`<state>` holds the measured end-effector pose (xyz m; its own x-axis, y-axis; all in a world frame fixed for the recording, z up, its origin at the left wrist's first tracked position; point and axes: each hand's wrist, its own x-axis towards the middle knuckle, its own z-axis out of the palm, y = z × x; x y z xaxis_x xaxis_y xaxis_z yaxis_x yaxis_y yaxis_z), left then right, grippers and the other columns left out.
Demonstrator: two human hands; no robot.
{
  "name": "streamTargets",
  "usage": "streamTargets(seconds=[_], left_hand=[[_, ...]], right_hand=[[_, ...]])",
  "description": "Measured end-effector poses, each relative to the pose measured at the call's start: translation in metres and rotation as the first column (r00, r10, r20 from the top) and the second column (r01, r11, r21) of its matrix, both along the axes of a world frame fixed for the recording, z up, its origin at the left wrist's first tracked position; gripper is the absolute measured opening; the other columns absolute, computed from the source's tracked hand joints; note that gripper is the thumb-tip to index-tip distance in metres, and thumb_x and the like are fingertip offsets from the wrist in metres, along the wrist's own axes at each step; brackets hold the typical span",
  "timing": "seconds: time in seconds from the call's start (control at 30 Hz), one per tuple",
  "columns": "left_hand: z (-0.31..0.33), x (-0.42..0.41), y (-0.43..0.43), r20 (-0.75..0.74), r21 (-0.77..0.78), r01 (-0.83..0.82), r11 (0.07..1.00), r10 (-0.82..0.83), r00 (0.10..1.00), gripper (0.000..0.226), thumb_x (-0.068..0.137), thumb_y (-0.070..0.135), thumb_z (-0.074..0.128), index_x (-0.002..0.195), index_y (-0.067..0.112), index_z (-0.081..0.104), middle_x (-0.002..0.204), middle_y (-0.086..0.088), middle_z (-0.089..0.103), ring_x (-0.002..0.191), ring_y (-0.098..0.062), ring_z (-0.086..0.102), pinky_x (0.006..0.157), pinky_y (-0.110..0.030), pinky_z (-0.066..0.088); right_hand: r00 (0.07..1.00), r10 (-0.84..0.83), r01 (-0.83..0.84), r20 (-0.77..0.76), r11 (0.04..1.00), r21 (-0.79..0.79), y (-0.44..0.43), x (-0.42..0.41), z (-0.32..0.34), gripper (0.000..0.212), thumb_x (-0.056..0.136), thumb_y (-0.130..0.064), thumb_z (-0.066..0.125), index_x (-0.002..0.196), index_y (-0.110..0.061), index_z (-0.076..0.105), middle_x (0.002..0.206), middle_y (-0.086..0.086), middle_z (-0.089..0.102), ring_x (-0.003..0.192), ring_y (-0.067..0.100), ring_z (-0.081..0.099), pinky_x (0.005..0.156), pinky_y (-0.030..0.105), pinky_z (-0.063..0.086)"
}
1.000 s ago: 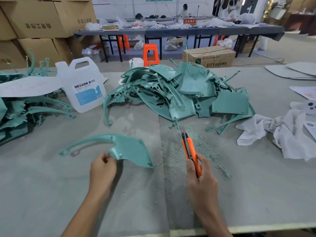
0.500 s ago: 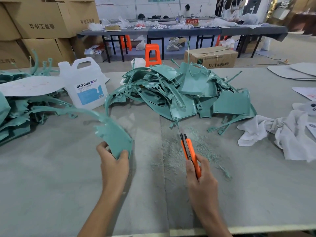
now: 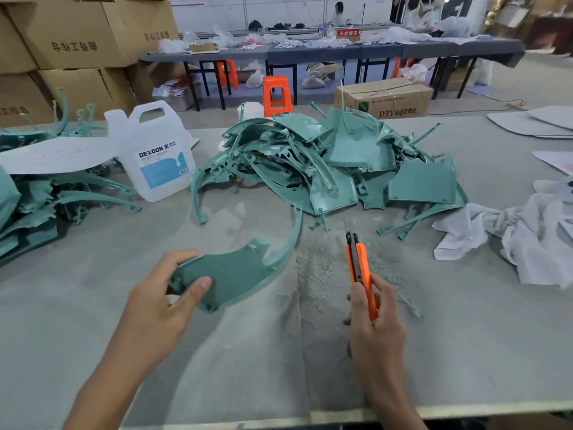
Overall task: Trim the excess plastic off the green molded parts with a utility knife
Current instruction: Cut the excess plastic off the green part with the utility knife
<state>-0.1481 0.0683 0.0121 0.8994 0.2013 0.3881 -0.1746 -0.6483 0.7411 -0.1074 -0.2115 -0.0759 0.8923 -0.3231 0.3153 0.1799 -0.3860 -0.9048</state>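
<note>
Green part (image 3: pixel 238 271), clamped in left hand (image 3: pixel 155 308): lies left of utility knife (image 3: pixel 361 268), itself clamped in right hand (image 3: pixel 375 333); long axis lower-left to upper-right; perhaps resting on bench (image 3: pixel 77 321).

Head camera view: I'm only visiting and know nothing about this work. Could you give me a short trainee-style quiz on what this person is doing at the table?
1. True or false: the blade of the utility knife is touching the green part that the left hand grips.
2. Which hand holds the knife? A. left hand B. right hand C. neither
3. Fill in: the white jug stands to the ___ of the pile of green parts.
Key: 1 false, they are apart; 2 B; 3 left.
</note>
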Motion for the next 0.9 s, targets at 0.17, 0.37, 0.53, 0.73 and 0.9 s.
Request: streamTargets(seconds=[0.17, 0.37, 0.53, 0.73, 0.9], left_hand=[[-0.032, 0.019, -0.021, -0.016, -0.147, 0.016, 0.989, -0.019, 1.000, 0.043, 0.090, 0.010, 0.071, 0.101, 0.049, 0.057, 0.096, 0.019, 0.066, 0.079, -0.003, 0.062, 0.067, -0.011, 0.047], [-0.024, 0.033, -0.040, 0.132, -0.197, -0.023, 0.980, 0.049, 0.990, 0.009, 0.088, 0.036, 0.068, 0.095, 0.041, 0.064, 0.095, 0.019, 0.068, 0.087, -0.002, 0.063, 0.071, -0.010, 0.046], [-0.028, 0.037, -0.029, 0.275, 0.193, -0.046, 0.980, -0.009, 0.962, 0.009, 0.089, 0.025, 0.066, 0.098, 0.024, 0.069, 0.101, 0.019, 0.064, 0.097, -0.008, 0.060, 0.089, -0.031, 0.045], [-0.056, 0.020, -0.016, -0.343, 0.441, 0.207, 0.873, -0.049, 0.938, 0.061, 0.068, 0.089, 0.051, 0.103, 0.040, 0.063, 0.120, 0.029, 0.053, 0.116, -0.003, 0.051, 0.101, -0.036, 0.039], [-0.070, 0.033, -0.027, -0.378, 0.422, 0.048, 0.905, 0.128, 0.917, 0.080, 0.064, 0.097, 0.043, 0.125, 0.045, 0.048, 0.151, 0.011, 0.033, 0.141, -0.015, 0.027, 0.113, -0.040, 0.026]], right_hand=[[0.990, 0.135, -0.137, -0.026, 0.989, -0.061, 0.001, 0.002, -0.007, 0.027, 0.088, -0.067, 0.048, 0.112, -0.056, 0.055, 0.073, -0.008, 0.067, 0.053, 0.013, 0.062, 0.051, 0.040, 0.054], [0.974, 0.222, -0.226, -0.049, 0.967, -0.120, 0.002, 0.003, -0.012, 0.029, 0.090, -0.067, 0.047, 0.114, -0.054, 0.055, 0.072, -0.008, 0.068, 0.051, 0.012, 0.060, 0.050, 0.038, 0.053], [0.990, 0.130, -0.134, -0.049, 0.987, -0.089, 0.000, 0.006, -0.012, 0.025, 0.089, -0.064, 0.048, 0.111, -0.054, 0.056, 0.075, -0.012, 0.069, 0.053, 0.013, 0.060, 0.051, 0.034, 0.051], [0.985, 0.153, -0.162, -0.079, 0.977, -0.136, 0.001, 0.004, -0.010, 0.030, 0.088, -0.068, 0.046, 0.111, -0.053, 0.055, 0.074, -0.012, 0.066, 0.057, 0.010, 0.060, 0.055, 0.033, 0.051], [0.981, 0.156, -0.173, -0.114, 0.971, -0.165, 0.001, 0.002, -0.006, 0.027, 0.085, -0.059, 0.056, 0.108, -0.046, 0.061, 0.080, -0.017, 0.065, 0.067, 0.004, 0.060, 0.060, 0.025, 0.049]])
